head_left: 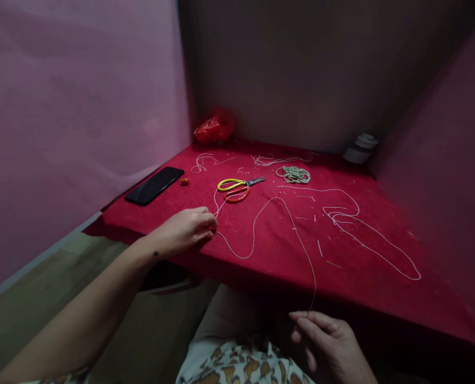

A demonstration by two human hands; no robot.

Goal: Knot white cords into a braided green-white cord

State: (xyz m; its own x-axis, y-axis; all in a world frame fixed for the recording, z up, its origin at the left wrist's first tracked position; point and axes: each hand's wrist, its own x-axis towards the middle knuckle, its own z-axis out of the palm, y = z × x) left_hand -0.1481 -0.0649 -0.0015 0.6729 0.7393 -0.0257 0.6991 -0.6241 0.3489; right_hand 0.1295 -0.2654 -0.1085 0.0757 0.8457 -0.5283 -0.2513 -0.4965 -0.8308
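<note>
A thin tan cord [254,242] runs in a loose wave over the red cloth between my hands. My left hand [195,226] is closed on it at the table's front edge; paler strands also come out from those fingers. Below the edge, over my lap, my right hand [321,333] pinches the cord's other stretch between thumb and forefinger. Scissors [237,189] with one yellow and one red handle lie just beyond my left hand, blades pointing right, and a pale strand crosses the handles.
A black phone [155,185] and a small orange-brown bead [185,181] lie at left. Farther back are a red plastic bag [215,127], a green cord bundle [295,174] and a white-lidded jar [361,149]. Looped white cord [389,240] and several snippets lie at right. Walls flank the table.
</note>
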